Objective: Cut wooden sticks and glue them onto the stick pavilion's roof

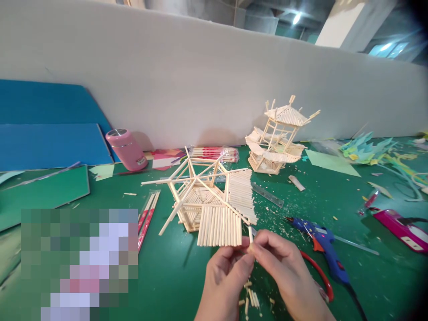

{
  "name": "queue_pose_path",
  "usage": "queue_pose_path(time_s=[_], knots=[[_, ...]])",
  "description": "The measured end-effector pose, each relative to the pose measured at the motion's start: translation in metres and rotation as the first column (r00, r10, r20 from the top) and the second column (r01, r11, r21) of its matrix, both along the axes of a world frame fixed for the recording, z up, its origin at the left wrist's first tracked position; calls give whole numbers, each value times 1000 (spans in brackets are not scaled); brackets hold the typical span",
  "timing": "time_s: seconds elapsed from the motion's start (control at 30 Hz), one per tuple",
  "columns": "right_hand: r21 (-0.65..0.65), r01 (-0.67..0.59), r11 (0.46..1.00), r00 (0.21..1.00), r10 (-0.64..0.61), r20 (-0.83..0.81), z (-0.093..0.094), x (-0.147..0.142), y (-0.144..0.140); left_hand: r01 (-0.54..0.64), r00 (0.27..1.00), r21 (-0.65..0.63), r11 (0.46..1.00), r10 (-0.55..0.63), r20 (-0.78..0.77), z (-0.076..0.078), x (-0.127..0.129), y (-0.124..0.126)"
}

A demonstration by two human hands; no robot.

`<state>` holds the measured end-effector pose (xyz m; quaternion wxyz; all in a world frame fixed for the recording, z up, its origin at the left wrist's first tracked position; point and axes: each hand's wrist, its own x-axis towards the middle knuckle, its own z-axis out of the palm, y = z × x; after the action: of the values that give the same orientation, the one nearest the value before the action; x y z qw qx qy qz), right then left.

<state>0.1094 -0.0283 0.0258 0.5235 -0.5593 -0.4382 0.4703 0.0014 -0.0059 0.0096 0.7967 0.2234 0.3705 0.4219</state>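
A partly roofed pavilion model (219, 225) made of thin wooden sticks stands in front of me, with two roof panels of closely laid sticks on its near and right sides. My left hand (229, 276) is closed, thumb and fingertips pinching the lower end of a short wooden stick (250, 235). My right hand (284, 269) closes on the same stick from the other side, just right of the near panel. Red-handled pliers (326, 278) show behind the right hand; whether that hand also grips them is hidden. Cut stick pieces (253, 298) lie below the hands.
A blue glue gun (323, 243) lies right, beside a pink power strip (401, 229). Behind stand a two-tiered stick pavilion (277, 138) and a pink flask (127, 150). Bundled sticks (214, 154), a clear ruler (267, 195) and paper scraps are about. A blurred patch covers the lower left.
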Motion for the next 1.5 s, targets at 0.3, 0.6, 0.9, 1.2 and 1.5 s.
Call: queue_pose_path(time_s=[0.3,0.6,0.9,1.2,1.5], knots=[[-21,-43,999,964,36,-265,-5,-2,9,-17,998,-6,1000,18,65,-7,-4,5],[-38,-49,998,957,36,-287,-3,-5,14,-27,999,3,1000,27,39,-7,-9,6],[-49,-29,998,948,12,-318,-9,-6,14,-11,997,-15,1000,12,73,-6,-7,8],[-37,-39,999,944,25,-330,-7,-7,14,4,996,-45,999,0,91,-6,-6,11],[-57,-25,998,940,4,-342,-7,-7,15,0,998,-54,999,4,67,-4,-6,10]])
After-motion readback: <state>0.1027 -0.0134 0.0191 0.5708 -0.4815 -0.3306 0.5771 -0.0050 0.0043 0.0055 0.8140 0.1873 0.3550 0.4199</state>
